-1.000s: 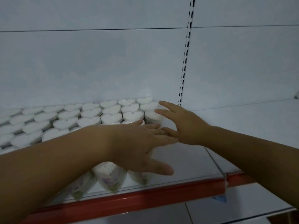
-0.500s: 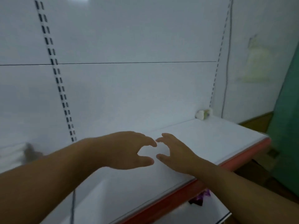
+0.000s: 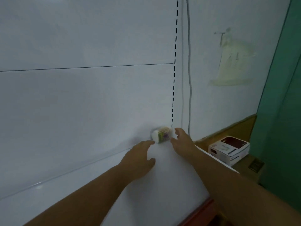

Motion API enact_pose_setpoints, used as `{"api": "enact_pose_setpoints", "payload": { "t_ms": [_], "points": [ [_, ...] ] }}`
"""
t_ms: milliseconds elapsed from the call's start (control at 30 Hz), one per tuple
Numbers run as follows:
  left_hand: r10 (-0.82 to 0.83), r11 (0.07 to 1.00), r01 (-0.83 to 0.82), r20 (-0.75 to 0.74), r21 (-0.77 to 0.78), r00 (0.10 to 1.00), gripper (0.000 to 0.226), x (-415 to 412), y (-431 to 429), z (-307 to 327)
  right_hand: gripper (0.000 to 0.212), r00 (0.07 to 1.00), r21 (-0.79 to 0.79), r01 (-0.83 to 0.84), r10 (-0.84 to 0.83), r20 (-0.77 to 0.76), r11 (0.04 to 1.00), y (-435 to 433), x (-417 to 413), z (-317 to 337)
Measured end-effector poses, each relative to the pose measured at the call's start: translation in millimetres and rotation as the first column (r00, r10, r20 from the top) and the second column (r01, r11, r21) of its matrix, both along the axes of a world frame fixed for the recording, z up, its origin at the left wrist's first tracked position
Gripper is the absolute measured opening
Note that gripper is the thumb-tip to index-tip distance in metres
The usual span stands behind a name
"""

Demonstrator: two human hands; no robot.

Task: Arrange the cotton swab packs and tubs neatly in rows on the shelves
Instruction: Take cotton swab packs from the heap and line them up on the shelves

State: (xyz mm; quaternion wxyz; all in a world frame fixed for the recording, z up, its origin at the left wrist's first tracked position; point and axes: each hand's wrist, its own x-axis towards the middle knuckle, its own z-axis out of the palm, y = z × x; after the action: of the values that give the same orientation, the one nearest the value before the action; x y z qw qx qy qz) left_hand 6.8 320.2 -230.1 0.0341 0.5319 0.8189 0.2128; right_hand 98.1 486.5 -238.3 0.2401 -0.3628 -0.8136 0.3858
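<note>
A lone tub point(image 3: 162, 135) sits at the back right corner of the shelf point(image 3: 97, 185). The left hand point(image 3: 140, 154) and right hand point(image 3: 181, 141) flank it, grip spread (nothing held yet), so arranging it remains.

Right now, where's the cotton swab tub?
Head view, right of centre: cotton swab tub at the back right corner of the shelf, at the foot of the slotted upright, between the left hand and right hand.
</note>
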Motion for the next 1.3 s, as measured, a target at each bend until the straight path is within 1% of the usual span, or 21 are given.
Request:
{"api": "enact_pose_setpoints", "payload": {
  "t_ms": [100,167,233,333,400,467,500,567,633,667,733,767,833,900,933,1000,1067,1133,1200,1233,1300],
  "points": [
    [0.061,0.987,-0.058,-0.015,0.148,0.998,0.062,-9,49,0,0.037,0.999,0.091,0.000,-0.004,0.043,0.996,18,-9,-15],
    [0.102,0.974,-0.095,-0.022,0.205,0.995,0.062,-16,75,-2,0.031,1.000,0.149,-0.016,0.013,0.024,0.989,24,-15,-25],
    [0.161,0.970,-0.150,-0.042,0.194,0.986,0.059,-23,94,-9,0.029,1.000,0.137,-0.006,0.006,0.004,0.991,26,-18,-28],
    [0.219,0.962,-0.196,-0.104,0.192,0.970,0.044,-29,108,-22,0.040,0.999,0.126,-0.004,0.009,-0.037,0.992,32,-23,-30],
    [0.247,0.939,-0.236,-0.015,0.252,0.969,0.037,-31,106,-24,0.045,0.997,0.080,-0.004,0.011,-0.082,0.997,32,-24,-28],
    [0.272,0.904,-0.310,0.165,0.294,0.948,0.030,-32,92,-18,0.044,0.993,0.029,0.004,-0.001,-0.114,1.000,34,-24,-26],
    [0.279,0.892,-0.350,0.260,0.285,0.924,0.028,-30,80,-12,0.038,0.995,0.009,0.000,0.001,-0.097,1.000,33,-22,-22],
    [0.246,0.869,-0.414,0.488,0.272,0.838,0.022,-26,47,-5,0.025,0.995,-0.106,-0.071,0.063,-0.082,0.992,28,-12,-8],
    [0.131,0.839,-0.462,0.716,0.289,0.686,0.007,-18,1,6,0.034,0.992,-0.234,-0.126,0.116,-0.052,0.964,12,-3,8],
    [0.089,0.826,-0.480,0.773,0.295,0.628,0.006,-16,-24,12,0.041,0.990,-0.246,-0.138,0.141,-0.006,0.959,-1,1,15],
    [0.089,0.797,-0.512,0.776,0.321,0.624,0.016,-17,-80,23,0.045,0.964,-0.216,-0.254,0.265,0.024,0.943,-48,-1,25],
    [0.102,0.778,-0.531,0.767,0.335,0.634,0.021,-18,-111,29,0.040,0.936,-0.231,-0.349,0.352,-0.026,0.908,-79,-6,29],
    [0.128,0.735,-0.582,0.771,0.348,0.623,0.024,-18,-174,38,0.031,0.866,-0.345,-0.500,0.463,-0.188,0.794,-153,-24,37],
    [0.155,0.681,-0.638,0.780,0.361,0.607,0.026,-12,-240,45,0.043,0.756,-0.402,-0.654,0.571,-0.319,0.641,-231,-44,49],
    [0.166,0.654,-0.654,0.771,0.380,0.615,0.026,-8,-273,46,0.047,0.697,-0.374,-0.717,0.623,-0.355,0.589,-269,-54,55],
    [0.178,0.602,-0.669,0.744,0.436,0.644,0.023,0,-336,43,0.045,0.584,-0.267,-0.811,0.712,-0.390,0.520,-341,-66,65],
    [0.179,0.524,-0.682,0.717,0.510,0.673,0.019,4,-397,34,0.037,0.535,-0.196,-0.843,0.750,-0.389,0.500,-403,-78,67],
    [0.262,0.438,-0.704,0.670,0.559,0.695,0.026,4,-452,19,0.040,0.516,-0.167,-0.855,0.780,-0.354,0.491,-460,-90,64],
    [0.386,0.331,-0.746,0.638,0.578,0.666,0.037,4,-498,4,0.048,0.500,-0.160,-0.866,0.807,-0.314,0.474,-510,-101,55],
    [0.435,0.300,-0.752,0.617,0.587,0.655,0.042,5,-517,-2,0.050,0.498,-0.155,-0.867,0.817,-0.292,0.473,-532,-107,49],
    [0.470,0.322,-0.744,0.583,0.585,0.663,0.049,7,-543,-11,0.049,0.516,-0.104,-0.856,0.827,-0.224,0.506,-567,-117,33]
  ]
}}
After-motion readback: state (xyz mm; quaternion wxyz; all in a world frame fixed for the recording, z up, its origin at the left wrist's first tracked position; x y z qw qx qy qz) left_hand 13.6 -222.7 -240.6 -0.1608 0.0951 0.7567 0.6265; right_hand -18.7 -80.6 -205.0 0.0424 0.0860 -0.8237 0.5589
